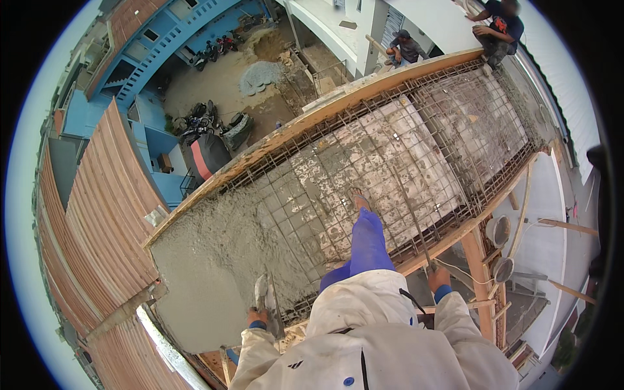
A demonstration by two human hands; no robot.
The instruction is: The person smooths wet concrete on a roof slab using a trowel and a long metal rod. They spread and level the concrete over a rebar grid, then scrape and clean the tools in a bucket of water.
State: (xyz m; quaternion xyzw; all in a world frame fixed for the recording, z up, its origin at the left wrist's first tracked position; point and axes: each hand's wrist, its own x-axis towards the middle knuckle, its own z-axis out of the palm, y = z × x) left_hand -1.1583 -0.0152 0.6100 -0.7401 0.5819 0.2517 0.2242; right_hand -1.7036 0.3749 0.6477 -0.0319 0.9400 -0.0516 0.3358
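I look down on a slab form with a steel rebar grid, partly filled with wet grey concrete at its near left end. My left hand grips a concrete-smeared trowel over the edge of the wet concrete. My right hand holds a long thin steel rod that runs up across the mesh. My leg in blue trousers steps onto the grid, foot in a sandal.
A wooden form board edges the slab above a drop to a yard with motorbikes and a gravel pile. Two people work at the far end. Two buckets hang on the right. Corrugated roofing lies left.
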